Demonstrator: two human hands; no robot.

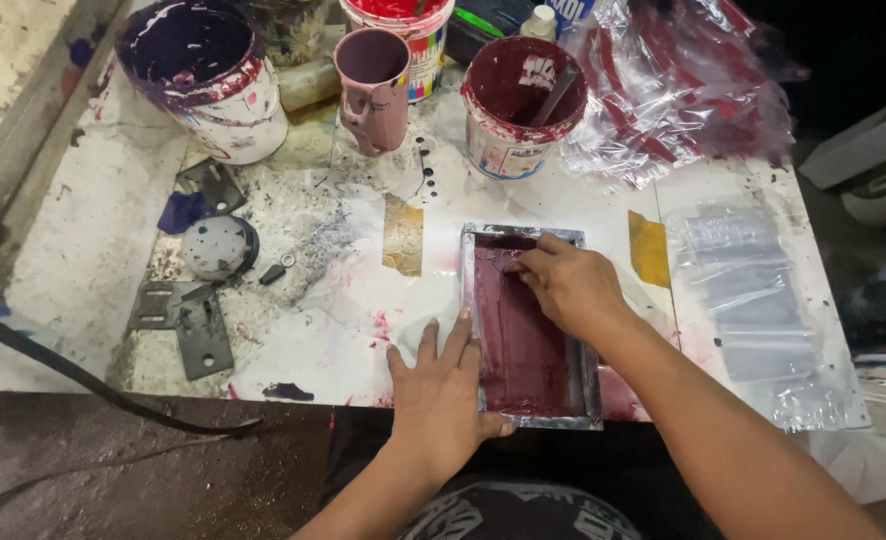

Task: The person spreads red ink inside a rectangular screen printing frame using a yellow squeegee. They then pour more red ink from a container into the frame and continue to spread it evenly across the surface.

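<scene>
Resting at the near edge of a paint-stained white worktable [93, 250]: one small screen-printing frame [529, 330], rectangular, grey metal border, mesh coated in dark maroon ink.

Right hand [568, 285]: inside the frame at its far end, fingers curled and bunched, knuckles up, pressing on the inked mesh; whether it grips a small tool cannot be told.

Left hand [443, 385]: flat, fingers spread, palm on the table against the frame's left border, thumb lying along the frame's near left corner.

Beyond the frame, far side of table: open paint bucket [518, 110], maroon inside, with a flat stirring stick [555, 95] leaning in it; pink plastic mug [375, 85] with handle, standing upright to its left; larger white bucket [208, 70] with dark purple interior, further left; red-filled tub [403, 30] behind the mug.

Right of the frame: stack of clear plastic pouches [753, 300], lying flat; crumpled clear bags with red print [683, 85] heaped at the far right corner.

Between frame and mug: strip of yellowish tape [403, 235] stuck on the table; a second yellow patch [649, 248] just right of the frame.

Left area: round grey lid [218, 247]; two grey metal hinge plates [183, 320], well apart from the frame; black cable [73, 375] crossing the near left edge.
</scene>
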